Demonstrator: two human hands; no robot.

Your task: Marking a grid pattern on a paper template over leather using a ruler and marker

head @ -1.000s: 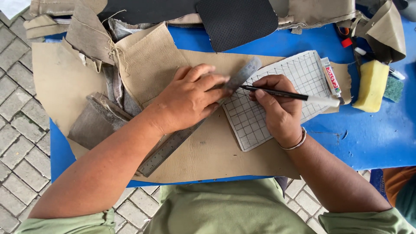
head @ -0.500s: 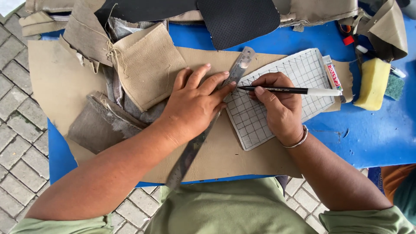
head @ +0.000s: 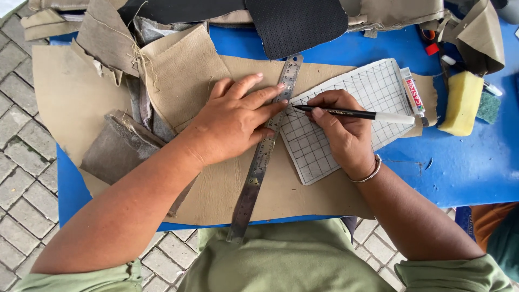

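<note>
Grip: left hand (head: pixel 235 121) flat, pinning steel ruler (head: pixel 265 148) | right hand (head: pixel 343 127) pinching black pen (head: pixel 351 114), tip at ruler's edge over gridded leather piece (head: pixel 351 116) | ruler likely stiff, slick; press mid-length.

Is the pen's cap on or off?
Off. The pen shows a bare dark tip touching the gridded sheet, held in the right hand.

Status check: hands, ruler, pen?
Left hand flat on steel ruler, pinning it across tan leather. Right hand grips pen, tip at ruler edge on gridded piece. Nothing blocking the line.
</note>
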